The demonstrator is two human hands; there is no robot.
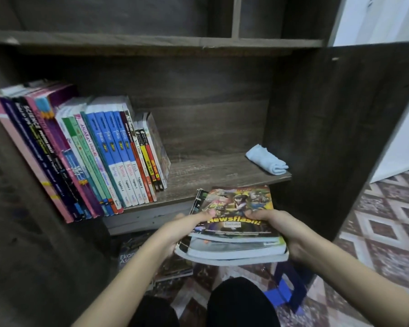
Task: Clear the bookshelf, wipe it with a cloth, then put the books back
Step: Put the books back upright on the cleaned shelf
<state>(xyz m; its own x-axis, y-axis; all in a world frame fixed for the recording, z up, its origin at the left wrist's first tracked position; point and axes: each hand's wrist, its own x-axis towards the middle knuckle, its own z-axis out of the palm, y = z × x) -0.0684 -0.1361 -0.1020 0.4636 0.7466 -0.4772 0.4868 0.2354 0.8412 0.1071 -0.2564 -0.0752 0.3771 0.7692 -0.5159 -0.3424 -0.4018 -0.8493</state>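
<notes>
Book stack is gripped between left hand and right hand, before shelf.

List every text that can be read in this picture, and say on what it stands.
"Newsflash!": top book of the held stack.
"SCIENCE": dark spine.
"ANJAKAN": pale spine.
"Kimia": blue spine.
"Teks STPM": white spine.
"Ekon", cut off: floor book.
The rest is too blurred.

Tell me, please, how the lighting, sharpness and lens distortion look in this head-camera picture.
Head view: dim light, with the upper compartments of the bookshelf dark and the right-hand wall bright; the wide-angle lens bows the shelf edges; the Newsflash cover on the held book stack reads clearly, while the leftmost spines of the standing books and the blue cloth look soft.
</notes>
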